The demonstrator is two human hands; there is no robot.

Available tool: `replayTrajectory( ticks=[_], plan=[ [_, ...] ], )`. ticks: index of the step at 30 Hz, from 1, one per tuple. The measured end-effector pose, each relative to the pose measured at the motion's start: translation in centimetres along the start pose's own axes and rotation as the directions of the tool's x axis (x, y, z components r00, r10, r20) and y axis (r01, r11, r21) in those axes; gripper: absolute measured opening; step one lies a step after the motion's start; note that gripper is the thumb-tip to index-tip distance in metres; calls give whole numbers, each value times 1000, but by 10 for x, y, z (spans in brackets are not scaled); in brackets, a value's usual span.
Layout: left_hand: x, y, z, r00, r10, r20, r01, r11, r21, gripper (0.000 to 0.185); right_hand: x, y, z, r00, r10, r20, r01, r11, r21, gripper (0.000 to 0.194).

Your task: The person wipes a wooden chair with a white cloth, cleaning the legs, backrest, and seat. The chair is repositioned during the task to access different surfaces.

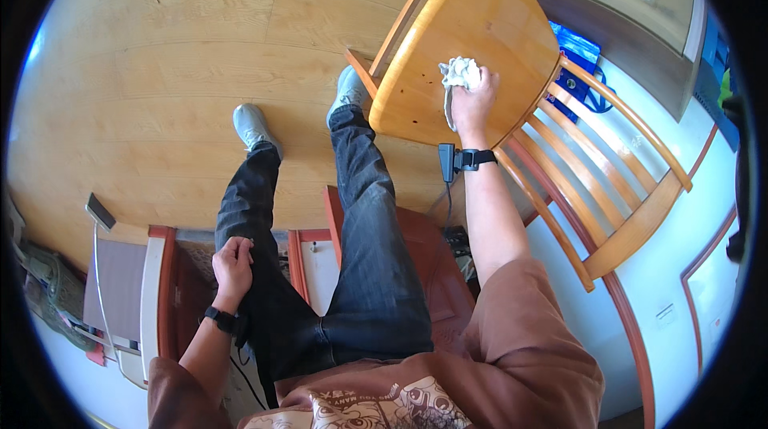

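My right hand (474, 102) grips a crumpled white cloth (461, 73) against the seat of a varnished wooden chair (504, 27). Several small dark marks dot the seat to the left of the cloth. The chair's slatted backrest (591, 183) extends to the lower right of the seat. A black strap with a small cabled device (459, 160) is fastened around my right wrist. By my left thigh, my left hand (233, 267) has its fingers curled in, with nothing visible in them. A dark band (222, 320) circles the left wrist.
Wood-look flooring (150, 69) lies under my shoes. A blue bag (573, 63) is behind the chair, by the white wall (648, 303). A red-brown door panel (432, 255) is between my legs and right arm. A lamp (101, 213) rises at the left beside a cabinet (117, 285).
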State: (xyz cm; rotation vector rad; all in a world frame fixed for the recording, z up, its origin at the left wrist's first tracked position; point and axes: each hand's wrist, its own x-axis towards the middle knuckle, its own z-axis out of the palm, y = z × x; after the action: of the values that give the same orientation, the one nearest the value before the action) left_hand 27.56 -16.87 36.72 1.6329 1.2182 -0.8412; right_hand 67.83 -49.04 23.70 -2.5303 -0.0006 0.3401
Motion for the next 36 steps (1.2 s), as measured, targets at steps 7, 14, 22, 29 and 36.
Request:
replayTrajectory(
  ticks=[7,14,22,29,36],
  plan=[
    [58,83,-38,774,439,456,-519,852,61,16,-7,5,-4,997,-1,-71,3,999,32,32],
    [155,185,38,296,769,566,-911,405,-74,12,1,62,24,899,-321,-298,239,929,-282,48],
    [229,250,101,470,819,330,-780,560,-278,10,4,72,28,773,-513,-374,470,858,-207,56],
    [272,263,108,162,965,208,-968,197,-157,13,-7,57,19,763,-609,-217,539,784,-307,47],
    [272,262,134,-574,806,144,-816,-549,-180,17,-29,8,12,595,-804,23,758,551,-349,30]
  ],
)
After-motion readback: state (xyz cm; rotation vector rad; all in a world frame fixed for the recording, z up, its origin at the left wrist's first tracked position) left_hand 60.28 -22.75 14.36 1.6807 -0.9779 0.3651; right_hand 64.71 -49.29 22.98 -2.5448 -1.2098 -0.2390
